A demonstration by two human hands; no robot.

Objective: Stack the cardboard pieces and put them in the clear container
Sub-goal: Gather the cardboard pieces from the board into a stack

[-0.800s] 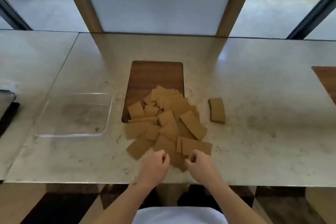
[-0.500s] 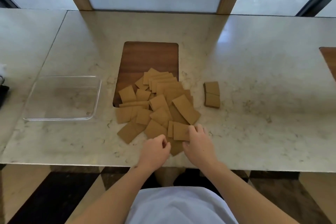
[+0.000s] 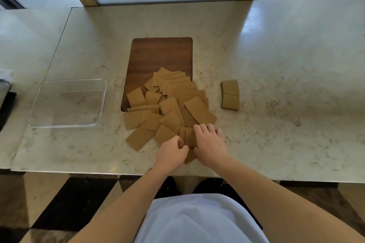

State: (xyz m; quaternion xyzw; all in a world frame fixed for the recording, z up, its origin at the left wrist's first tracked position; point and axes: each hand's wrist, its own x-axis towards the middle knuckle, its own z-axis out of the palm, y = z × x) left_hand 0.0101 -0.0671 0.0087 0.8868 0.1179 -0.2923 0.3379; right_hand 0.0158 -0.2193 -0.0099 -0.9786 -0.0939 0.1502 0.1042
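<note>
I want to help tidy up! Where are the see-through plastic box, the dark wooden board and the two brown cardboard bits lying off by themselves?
clear plastic container point(image 3: 102, 102): head view, right rim.
dark wooden board point(image 3: 161, 53): head view, bare middle.
two separate brown cardboard pieces point(image 3: 230, 94): head view, where they meet.

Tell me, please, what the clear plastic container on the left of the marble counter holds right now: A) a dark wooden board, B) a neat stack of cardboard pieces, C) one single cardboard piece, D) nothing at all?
D: the marble shows straight through the clear plastic container, while the brown cardboard pieces lie scattered over the counter and the dark wooden board, and a small set of cardboard pieces sits apart to the right.
</note>
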